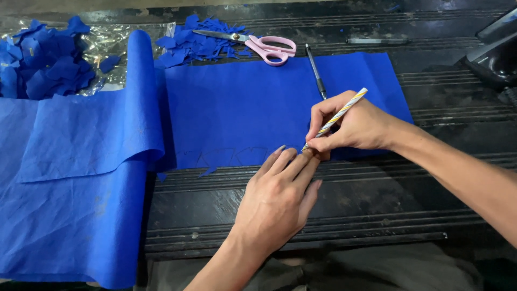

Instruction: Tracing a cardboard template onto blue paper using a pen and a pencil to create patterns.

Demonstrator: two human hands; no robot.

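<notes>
I am pinching the striped yellow-and-white pencil in my right hand, tracing slowly along the near edge of the blue fabric sheet while my flat, open left hand is pressing it taut against the dark ridged surface.

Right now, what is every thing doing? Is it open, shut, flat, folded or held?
Blue fabric: flat on the table, folded over at the left.
Striped pencil: held in the right hand, tip down at the fabric's edge.
Left hand: fingers pressed flat by the pencil tip.
Pink scissors: shut, lying untouched.
Dark pen: lying on the fabric.
Blue scraps: heaped loose.
</notes>
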